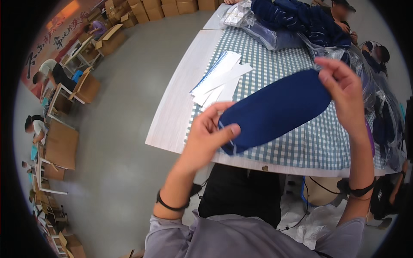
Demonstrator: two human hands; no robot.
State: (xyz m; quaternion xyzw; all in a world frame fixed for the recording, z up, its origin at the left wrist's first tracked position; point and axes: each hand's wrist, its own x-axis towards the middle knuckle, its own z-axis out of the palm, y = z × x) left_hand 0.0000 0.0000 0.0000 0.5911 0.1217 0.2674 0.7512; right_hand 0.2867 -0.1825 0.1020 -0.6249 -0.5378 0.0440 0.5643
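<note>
Stretched between my hands above the table is a flat, oblong navy fabric piece [275,109] with rounded ends. Pale marks show at its left end. My left hand [206,135] pinches that end, thumb on top and the other fingers partly behind the cloth. At the upper right end, my right hand [344,90] is closed on the edge between thumb and fingers, with the index finger reaching past it. Beyond the left hand, white paper strips [221,79], one with a blue edge pattern, lie loosely overlapped on the checked tablecloth [275,64].
Navy goods [301,19] in clear plastic bags [266,34] heap up at the table's far side and continue down its right. The wooden table edge [172,116] shows at left. Other people work across the table and at left-hand benches near cardboard boxes [62,144].
</note>
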